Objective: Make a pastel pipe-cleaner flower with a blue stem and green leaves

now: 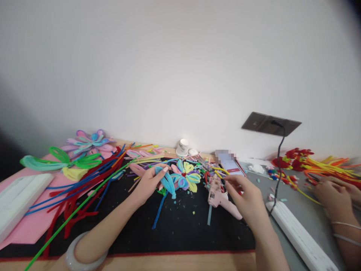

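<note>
My left hand (149,184) pinches a light-blue pipe-cleaner petal loop (166,181), its fingers closed around the upper end. Just right of that petal lies a multicoloured pipe-cleaner flower (185,175) with a red centre, on the black mat (186,229). A darker blue pipe-cleaner piece (159,212) hangs or lies below the petal; I cannot tell which. My right hand (245,195) is beside a pink hot-glue gun (216,195), its fingers bent but apart, with nothing visible in them. A glue stick (209,215) sticks out of the gun.
Left are a green pipe-cleaner flower (67,164), red and blue stems (81,192) and a white box (25,199). A paper cup (184,146) and phone (229,165) stand behind. Right are a power strip (301,237), its cord (278,165) and another person's hands (334,194).
</note>
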{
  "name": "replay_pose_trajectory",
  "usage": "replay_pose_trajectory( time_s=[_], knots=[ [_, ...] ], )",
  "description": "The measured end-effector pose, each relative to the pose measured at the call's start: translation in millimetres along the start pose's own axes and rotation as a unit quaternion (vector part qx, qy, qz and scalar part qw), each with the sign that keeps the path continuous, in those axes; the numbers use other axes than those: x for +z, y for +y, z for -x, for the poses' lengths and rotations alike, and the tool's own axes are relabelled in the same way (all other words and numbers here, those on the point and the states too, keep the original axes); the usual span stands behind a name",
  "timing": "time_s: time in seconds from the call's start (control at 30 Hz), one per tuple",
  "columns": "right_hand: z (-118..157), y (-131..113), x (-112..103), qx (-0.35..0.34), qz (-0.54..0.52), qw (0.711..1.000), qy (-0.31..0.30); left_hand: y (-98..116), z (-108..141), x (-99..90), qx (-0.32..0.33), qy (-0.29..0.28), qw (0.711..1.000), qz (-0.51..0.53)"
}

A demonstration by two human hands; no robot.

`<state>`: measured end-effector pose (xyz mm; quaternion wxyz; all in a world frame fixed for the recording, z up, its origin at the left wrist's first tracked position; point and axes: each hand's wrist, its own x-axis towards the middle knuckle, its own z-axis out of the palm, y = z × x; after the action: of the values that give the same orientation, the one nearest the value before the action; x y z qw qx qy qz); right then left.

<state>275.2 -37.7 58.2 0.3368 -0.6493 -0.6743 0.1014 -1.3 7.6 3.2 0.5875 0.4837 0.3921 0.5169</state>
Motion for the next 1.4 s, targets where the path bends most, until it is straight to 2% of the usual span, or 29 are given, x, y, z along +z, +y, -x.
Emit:
replay_pose_trajectory(
  time_s=[0.1, 0.23, 0.33, 0.43, 0.53, 0.63, 0.7, 0.73, 0.83, 0.93, 1.0, 1.07, 1.13, 1.2, 1.27, 1.33, 1.4],
  knots=[
    [-10.6, -37.3, 18.4, -0.031, -0.101, 0.990, -0.091, 2.6, 1.6, 0.8, 0.014, -0.020, 0.999, -0.021],
    [-23.0, -75.8, 59.2, -0.075, -0.118, 0.966, -0.216, 6.8, 3.8, 2.1, 0.024, -0.051, 0.996, -0.071],
    [-29.5, -84.6, 83.7, -0.089, -0.130, 0.944, -0.290, 8.5, 5.5, 2.7, 0.026, -0.052, 0.992, -0.110],
    [-32.9, -80.5, 91.5, -0.056, -0.174, 0.929, -0.321, 9.5, 6.3, 1.4, 0.039, -0.060, 0.990, -0.126],
    [-34.1, -71.8, 85.7, -0.010, -0.244, 0.921, -0.305, 11.3, 4.3, -3.9, 0.076, -0.050, 0.990, -0.108],
    [-34.3, -62.2, 76.8, 0.043, -0.319, 0.914, -0.248, 13.8, -1.4, -14.2, 0.118, 0.051, 0.981, -0.144],
    [-33.7, -55.4, 72.8, 0.075, -0.363, 0.905, -0.209, 14.1, -5.9, -22.5, 0.140, 0.116, 0.957, -0.225],
    [-33.0, -52.0, 71.6, 0.085, -0.381, 0.901, -0.191, 13.5, -8.0, -26.6, 0.154, 0.127, 0.942, -0.268],
    [-30.3, -42.4, 70.3, 0.098, -0.407, 0.896, -0.147, 8.1, -11.8, -36.4, 0.186, 0.091, 0.912, -0.355],
    [-28.0, -35.6, 70.5, 0.108, -0.412, 0.897, -0.120, 2.3, -12.3, -40.9, 0.186, 0.060, 0.875, -0.443],
    [-27.4, -33.2, 70.6, 0.109, -0.422, 0.894, -0.104, 2.4, -12.1, -41.3, 0.189, 0.068, 0.835, -0.513],
    [-27.4, -32.0, 70.8, 0.104, -0.438, 0.888, -0.087, 6.8, -11.9, -41.0, 0.194, 0.101, 0.803, -0.555],
    [-27.6, -31.3, 71.2, 0.100, -0.456, 0.881, -0.077, 13.8, -11.2, -41.3, 0.172, 0.135, 0.799, -0.560],
    [-27.6, -30.6, 72.0, 0.098, -0.469, 0.874, -0.074, 20.7, -8.3, -42.5, 0.118, 0.126, 0.810, -0.560],
    [-27.5, -29.9, 72.8, 0.096, -0.475, 0.872, -0.074, 24.6, -2.1, -43.6, 0.039, 0.059, 0.826, -0.559],
    [-27.4, -29.5, 73.3, 0.094, -0.475, 0.872, -0.074, 24.2, 7.6, -42.6, -0.073, -0.042, 0.845, -0.527],
    [-27.2, -29.7, 73.4, 0.093, -0.471, 0.874, -0.077, 20.4, 18.8, -37.6, -0.158, -0.100, 0.849, -0.494]
  ],
)
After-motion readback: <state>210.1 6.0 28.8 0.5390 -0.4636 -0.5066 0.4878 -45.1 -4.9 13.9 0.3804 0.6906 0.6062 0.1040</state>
